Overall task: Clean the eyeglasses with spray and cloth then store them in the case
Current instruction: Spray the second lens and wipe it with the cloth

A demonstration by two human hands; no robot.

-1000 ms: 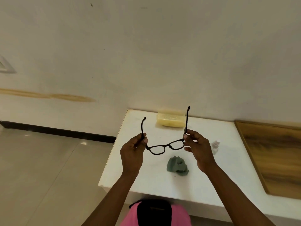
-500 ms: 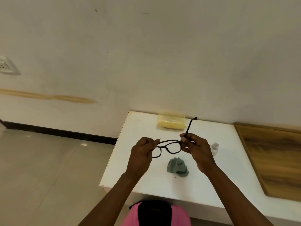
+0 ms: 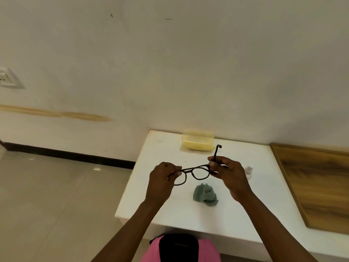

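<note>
Eyeglasses (image 3: 192,172): light, thin-framed, fragile. Left hand (image 3: 162,178) and right hand (image 3: 229,173) pinch the frame ends; avoid lenses.

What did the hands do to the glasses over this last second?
The left hand folded its side arm of the black-framed eyeglasses in across the lenses; a second ago both arms stuck up. The right hand has begun tipping the other arm, which is lower but not yet folded. Both hands still hold the frame. The crumpled green cloth, yellow case and small white spray bottle stayed put on the white table.
</note>
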